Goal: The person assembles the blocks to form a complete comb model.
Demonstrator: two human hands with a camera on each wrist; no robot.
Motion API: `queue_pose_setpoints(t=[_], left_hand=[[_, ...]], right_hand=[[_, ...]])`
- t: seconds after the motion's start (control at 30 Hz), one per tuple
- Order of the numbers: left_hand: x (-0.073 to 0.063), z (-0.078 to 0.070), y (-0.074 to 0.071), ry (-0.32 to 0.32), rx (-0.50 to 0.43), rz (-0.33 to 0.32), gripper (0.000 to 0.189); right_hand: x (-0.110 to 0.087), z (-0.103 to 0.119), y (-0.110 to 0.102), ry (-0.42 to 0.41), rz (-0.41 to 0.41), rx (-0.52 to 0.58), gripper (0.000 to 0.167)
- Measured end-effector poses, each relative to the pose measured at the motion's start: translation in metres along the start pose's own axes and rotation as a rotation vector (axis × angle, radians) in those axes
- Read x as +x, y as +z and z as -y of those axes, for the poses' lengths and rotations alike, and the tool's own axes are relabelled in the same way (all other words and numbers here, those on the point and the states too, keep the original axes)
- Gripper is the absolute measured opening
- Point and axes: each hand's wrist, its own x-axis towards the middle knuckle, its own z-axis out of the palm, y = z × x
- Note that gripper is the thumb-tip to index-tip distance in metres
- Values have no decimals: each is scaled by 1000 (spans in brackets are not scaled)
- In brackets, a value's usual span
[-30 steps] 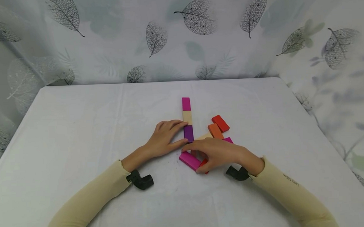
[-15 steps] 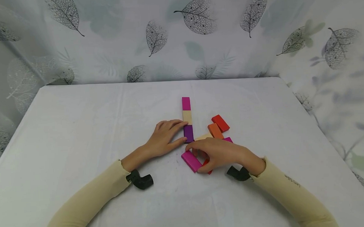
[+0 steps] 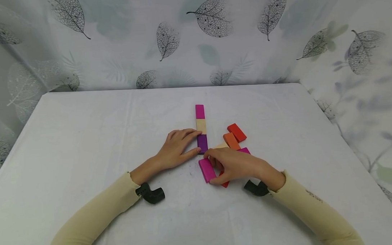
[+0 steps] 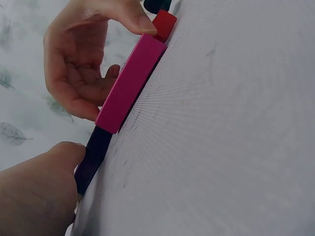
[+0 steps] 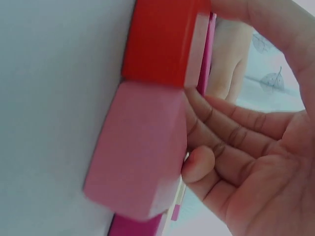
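Note:
My right hand [image 3: 234, 164] pinches a magenta wooden block [image 3: 207, 170] between thumb and fingertips, near the front end of a straight row. That row runs away from me: a purple block [image 3: 202, 144], a plain wood block [image 3: 201, 126] and another magenta block at the far end [image 3: 200, 111], all lying flat. Resting beside the row, my left hand [image 3: 175, 148] touches the purple block's left side with thumb and forefinger extended. A red block [image 5: 160, 42] and a light pink block [image 5: 138, 147] lie under the right hand; the pink one is hidden in the head view.
Right of the row lie a red block [image 3: 236, 132], an orange block [image 3: 231, 141], a plain wood block [image 3: 221, 145] and a partly covered magenta block [image 3: 244, 150]. The white-covered table [image 3: 102, 122] meets a leaf-print curtain [image 3: 115, 42] at the back.
My right hand has turned the magenta block more in line with the row and shifted it slightly rightward and away from me. My left hand has stayed in place.

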Motion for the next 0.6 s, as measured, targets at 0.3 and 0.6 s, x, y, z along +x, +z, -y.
queue_pose_setpoints(t=[0.3,0.6], left_hand=[[0,1,0,2,7,-2,58],[0,1,0,-2,-4,2,58]], right_hand=[[4,6,4,66,-47,17,57],[5,8,9,77,-84,32,56]])
